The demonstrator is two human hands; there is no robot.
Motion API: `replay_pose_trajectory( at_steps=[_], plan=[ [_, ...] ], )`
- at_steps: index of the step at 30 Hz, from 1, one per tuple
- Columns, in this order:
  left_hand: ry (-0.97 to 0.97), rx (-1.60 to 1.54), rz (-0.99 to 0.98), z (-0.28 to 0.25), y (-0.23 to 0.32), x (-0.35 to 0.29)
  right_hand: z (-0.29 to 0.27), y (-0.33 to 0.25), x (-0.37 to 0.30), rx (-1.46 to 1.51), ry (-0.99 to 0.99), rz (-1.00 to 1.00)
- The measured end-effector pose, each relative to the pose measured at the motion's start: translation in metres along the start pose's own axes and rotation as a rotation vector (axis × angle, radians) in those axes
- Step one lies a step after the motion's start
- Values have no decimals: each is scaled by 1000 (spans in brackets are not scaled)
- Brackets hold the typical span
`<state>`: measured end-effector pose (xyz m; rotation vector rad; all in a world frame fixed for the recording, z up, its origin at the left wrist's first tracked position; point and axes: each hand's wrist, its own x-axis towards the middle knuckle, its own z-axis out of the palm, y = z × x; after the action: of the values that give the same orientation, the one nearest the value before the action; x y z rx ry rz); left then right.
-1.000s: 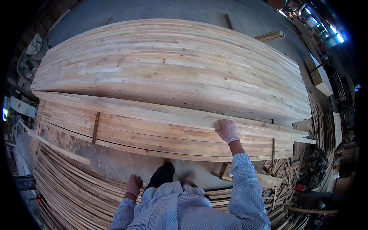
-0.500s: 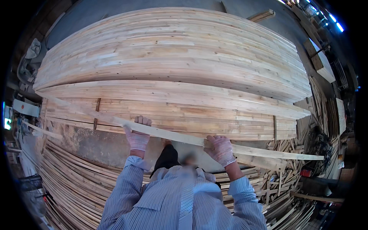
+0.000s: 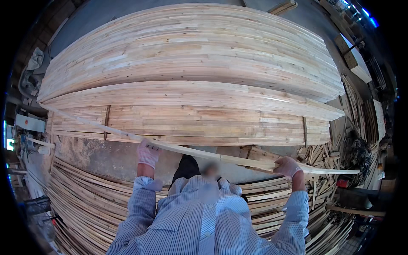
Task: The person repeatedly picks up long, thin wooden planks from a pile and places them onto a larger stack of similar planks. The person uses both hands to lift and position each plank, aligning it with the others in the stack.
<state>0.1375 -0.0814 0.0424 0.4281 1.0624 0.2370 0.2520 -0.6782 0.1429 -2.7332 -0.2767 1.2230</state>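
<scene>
A long, pale wooden strip [image 3: 212,154] runs slantwise across the view in front of me, from the stack's left end down to the far right. My left hand [image 3: 148,153], in a whitish work glove, is closed round it left of the middle. Farther along, my gloved right hand [image 3: 287,166] grips the strip toward its right end. Just beyond the strip lies a low layer of boards [image 3: 204,125], crossed by thin dark battens. Behind it rises a tall stack of jointed wooden boards [image 3: 191,51].
Many thin wooden strips [image 3: 85,191] lie on the near left, beside and behind me. Scrap pieces [image 3: 325,159] are heaped at the right, next to a dark tangled bundle [image 3: 359,159]. Bare concrete floor [image 3: 110,153] shows between the stack and the strips.
My right hand has shifted right along the strip, toward its end. My left hand has moved slightly left and nearer, and the strip has turned about its length, showing a narrower face.
</scene>
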Motion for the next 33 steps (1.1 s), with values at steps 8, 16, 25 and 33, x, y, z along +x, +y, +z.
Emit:
replay_pose_trajectory(
  at_steps=[8, 16, 25, 33],
  plan=[
    [-34, 68, 70, -20, 4, -4, -35, -2, 25, 305, -278, 126],
    [-90, 24, 71, -26, 3, -10, -30, 6, 36, 255, -420, 39],
    [13, -84, 32, -4, 5, -29, 8, -7, 1, -16, 149, -3],
    [-380, -367, 39, 17, -2, -27, 74, 13, -35, -235, 662, -114]
  ],
)
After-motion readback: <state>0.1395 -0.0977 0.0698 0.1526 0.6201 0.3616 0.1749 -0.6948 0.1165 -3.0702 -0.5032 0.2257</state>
